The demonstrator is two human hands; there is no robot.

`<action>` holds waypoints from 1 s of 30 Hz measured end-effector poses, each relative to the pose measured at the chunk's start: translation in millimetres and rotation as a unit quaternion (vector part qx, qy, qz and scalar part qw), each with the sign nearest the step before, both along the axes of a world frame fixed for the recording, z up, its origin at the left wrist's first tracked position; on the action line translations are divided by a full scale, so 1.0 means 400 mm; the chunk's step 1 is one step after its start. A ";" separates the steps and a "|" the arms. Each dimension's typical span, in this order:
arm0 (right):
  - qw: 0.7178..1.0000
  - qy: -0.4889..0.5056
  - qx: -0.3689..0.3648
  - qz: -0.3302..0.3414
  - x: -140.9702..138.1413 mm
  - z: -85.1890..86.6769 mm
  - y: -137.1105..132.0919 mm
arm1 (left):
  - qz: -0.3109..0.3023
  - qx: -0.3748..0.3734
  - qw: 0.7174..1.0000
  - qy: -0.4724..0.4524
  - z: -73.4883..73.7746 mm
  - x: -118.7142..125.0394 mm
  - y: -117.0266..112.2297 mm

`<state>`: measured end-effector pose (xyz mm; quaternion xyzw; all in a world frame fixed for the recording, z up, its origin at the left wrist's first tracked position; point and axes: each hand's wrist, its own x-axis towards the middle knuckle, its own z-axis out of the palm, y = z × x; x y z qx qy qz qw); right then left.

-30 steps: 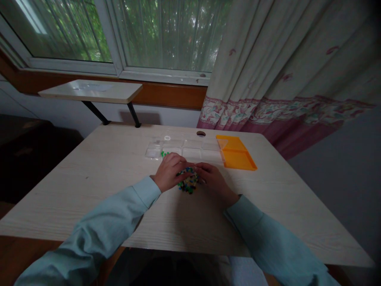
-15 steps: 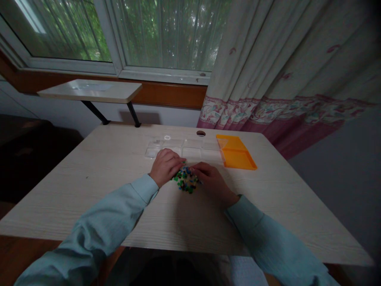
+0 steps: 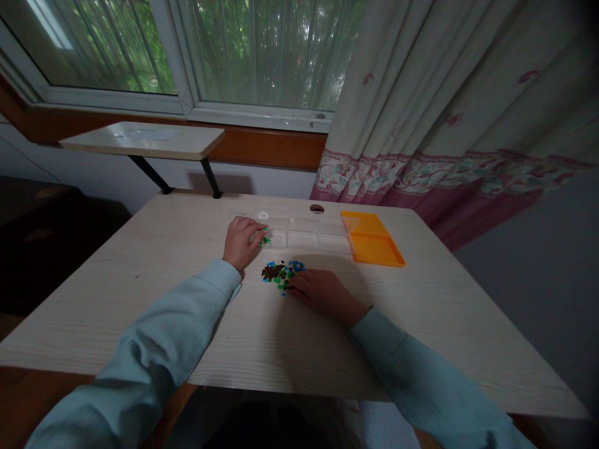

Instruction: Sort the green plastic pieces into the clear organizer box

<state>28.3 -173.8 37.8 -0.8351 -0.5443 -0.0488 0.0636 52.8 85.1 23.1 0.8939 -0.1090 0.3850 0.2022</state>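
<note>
Pieces, small and coloured green, blue and dark brown, lie in a loose heap on the pale wood-grain table, near the middle and closer to its far edge. Right hand, bare below a light blue-green sleeve, rests at the heap's right side, its fingers bent and touching the pieces; whether they grip one cannot be told. Left hand, in a matching sleeve, is farther off to the left, over the left end of a clear plastic box with compartments. Its fingers curve down beside a few small green pieces in a left compartment; whether they pinch anything is too small to tell.

The clear box lies beyond the heap, its right end overlapping the left edge of a shallow, flat orange plastic tray crossed by a ridge. Behind it is a dark oval hole in the table. At the far left, a pale raised shelf stands on black legs. Beyond are a white-framed window and, to the right, a cream and pink patterned curtain.
</note>
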 end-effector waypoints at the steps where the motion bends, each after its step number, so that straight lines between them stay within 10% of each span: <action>1: 1.000 -0.011 0.006 -0.002 0.008 -0.005 0.002 | 0.001 -0.001 1.000 0.001 -0.001 0.004 0.000; 30: 0.992 -0.078 0.092 -0.049 0.064 -0.017 0.017 | -0.007 0.030 0.999 0.025 -0.001 0.027 -0.014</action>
